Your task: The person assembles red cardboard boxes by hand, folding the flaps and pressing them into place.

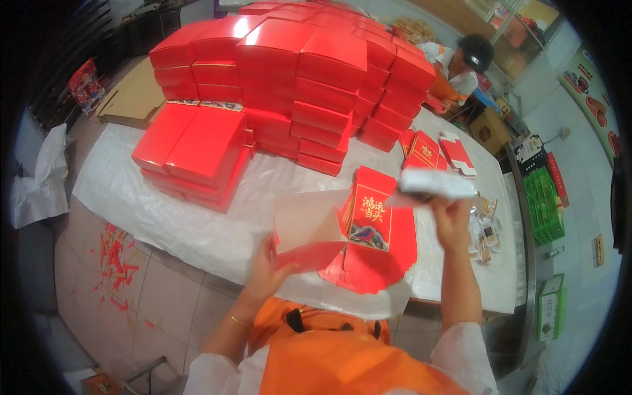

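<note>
Head view, left hand [266,266]: closed on the near edge of a half-folded box [309,234]; fingers curl under its red flap, thumb side toward the person.
Head view, half-folded box: red outside, pale inside, held open-side up just above the near edge of the table [131,197], left of the flat stack.
Head view, right hand [451,220]: raised, fingers closed around a white insert [438,184], which is blurred; its exact shape cannot be told.
Head view, white insert: held above the table, to the right of and slightly farther than the half-folded box, apart from it.
Head view, flat stack [375,250]: unfolded red box blanks with a printed panel on top, lying on the table between the two hands.
Head view, table: long, covered with a white sheet, running from near left to far right.
Head view, finished boxes [296,72]: closed red boxes piled high on the far left of the table; a lower pile [194,155] sits nearer, at left.
Head view, small packets [486,230]: clear packets lying on the table at right, beyond the right hand.
Head view, co-worker [461,66]: a person at the far end of the table, bent over more red pieces [434,155].
Head view, floor [118,263]: tiled, with red scraps scattered at near left.
</note>
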Motion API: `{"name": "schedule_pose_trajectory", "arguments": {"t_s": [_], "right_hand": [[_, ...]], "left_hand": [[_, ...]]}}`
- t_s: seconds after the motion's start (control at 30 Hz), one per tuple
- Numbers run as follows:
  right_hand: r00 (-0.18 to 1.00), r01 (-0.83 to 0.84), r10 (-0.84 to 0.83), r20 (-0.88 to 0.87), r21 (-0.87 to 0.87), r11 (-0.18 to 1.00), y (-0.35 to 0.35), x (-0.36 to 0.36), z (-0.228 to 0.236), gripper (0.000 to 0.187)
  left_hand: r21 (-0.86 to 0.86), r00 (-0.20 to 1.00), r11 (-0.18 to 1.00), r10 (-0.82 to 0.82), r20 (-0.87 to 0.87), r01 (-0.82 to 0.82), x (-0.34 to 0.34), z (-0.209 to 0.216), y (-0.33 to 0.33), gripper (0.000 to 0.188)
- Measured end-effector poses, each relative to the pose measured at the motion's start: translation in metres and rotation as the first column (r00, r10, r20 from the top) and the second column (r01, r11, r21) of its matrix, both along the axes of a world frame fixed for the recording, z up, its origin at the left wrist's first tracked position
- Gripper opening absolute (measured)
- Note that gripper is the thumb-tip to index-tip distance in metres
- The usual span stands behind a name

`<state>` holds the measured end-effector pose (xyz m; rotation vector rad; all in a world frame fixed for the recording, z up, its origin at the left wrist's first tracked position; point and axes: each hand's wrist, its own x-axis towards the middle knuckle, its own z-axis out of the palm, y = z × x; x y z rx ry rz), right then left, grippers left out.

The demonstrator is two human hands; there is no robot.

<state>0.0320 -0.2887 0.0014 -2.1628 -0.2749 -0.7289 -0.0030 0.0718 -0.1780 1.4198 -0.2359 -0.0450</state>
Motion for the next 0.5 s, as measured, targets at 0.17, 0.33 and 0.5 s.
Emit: {"name": "schedule_pose_trajectory", "arguments": {"t_s": [0.17, 0.33, 0.5], "right_hand": [[0.846, -0.383, 0.523, 0.102, -0.567, 0.729, 0.129, -0.017, 0.065, 0.052], [0.892, -0.394, 0.451, 0.02, -0.454, 0.799, 0.158, -0.011, 0.053, 0.048], [0.93, -0.353, 0.361, -0.062, -0.422, 0.835, 0.162, -0.008, 0.034, 0.047]], "left_hand": [[0.113, 0.999, 0.993, 0.012, 0.039, -0.017, 0.006, -0.056, 0.008, 0.068], [0.172, 0.999, 0.985, 0.014, 0.041, -0.021, 0.011, -0.033, -0.004, 0.072], [0.127, 0.997, 0.991, 0.043, 0.066, -0.051, 0.008, -0.003, -0.005, 0.072]]}}
